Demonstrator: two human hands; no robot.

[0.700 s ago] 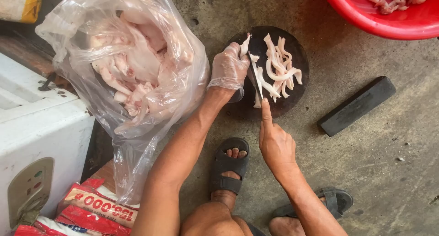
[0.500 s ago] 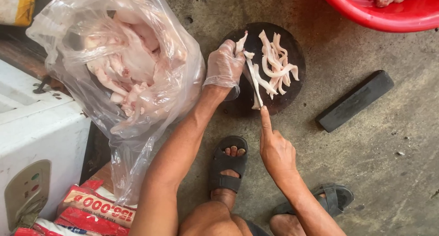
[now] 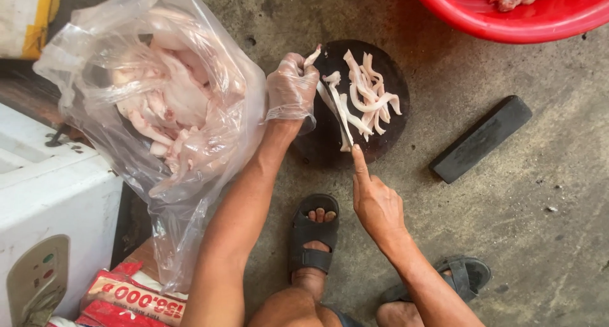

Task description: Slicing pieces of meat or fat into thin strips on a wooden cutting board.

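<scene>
A round dark chopping block (image 3: pixel 390 133) lies on the concrete floor with several pale strips of raw chicken feet (image 3: pixel 365 92) on it. My left hand (image 3: pixel 290 89), in a thin clear plastic glove, holds one pale piece at the block's left edge. My right hand (image 3: pixel 375 203) grips a knife (image 3: pixel 336 114) by the handle, forefinger stretched along its back, the blade lying over the strips beside my left hand.
A big clear plastic bag (image 3: pixel 165 105) of raw chicken pieces sits at the left. A red basin (image 3: pixel 526 22) with more pieces is at the top right. A black sharpening stone (image 3: pixel 481 138) lies right of the block. A white appliance (image 3: pixel 44 200) stands at the left; my sandalled feet (image 3: pixel 311 238) below.
The view has shifted slightly. My two hands stay at the block, the knife still over the strips, with only small movement.
</scene>
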